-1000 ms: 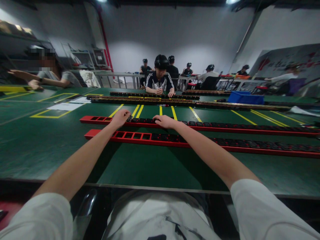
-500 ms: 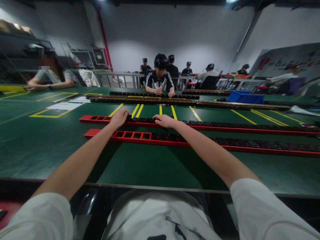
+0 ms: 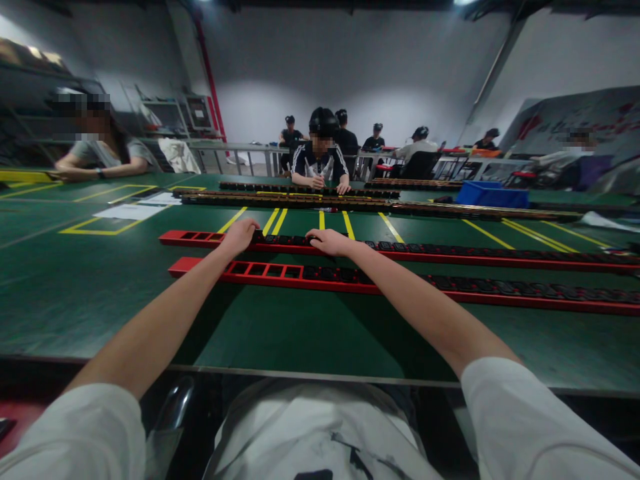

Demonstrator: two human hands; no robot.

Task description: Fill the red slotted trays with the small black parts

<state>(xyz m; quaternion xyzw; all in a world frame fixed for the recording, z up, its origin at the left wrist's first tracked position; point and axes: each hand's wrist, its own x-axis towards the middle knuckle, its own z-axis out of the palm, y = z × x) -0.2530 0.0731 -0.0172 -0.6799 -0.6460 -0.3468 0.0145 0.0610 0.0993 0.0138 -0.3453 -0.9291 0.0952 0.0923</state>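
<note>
Two long red strips with square slots lie side by side across the table. My left hand [image 3: 241,235] is closed at the far red strip [image 3: 450,259], its fingers curled on a small black square piece [image 3: 258,235] near the slots at the left end. Further right, my right hand [image 3: 329,241] bends over the same strip with its fingers together, and its fingertips touch the black pieces there. Whatever sits under them is hidden. The near red strip [image 3: 260,281] has bare slots toward its left end and black square pieces in the rest.
Green table [image 3: 300,340] with yellow tape lines. Beyond the red strips lie long dark rails [image 3: 290,198] and a blue bin [image 3: 493,194]. White papers [image 3: 130,212] are at the left. A co-worker [image 3: 320,157] sits opposite, another person [image 3: 103,147] at the left.
</note>
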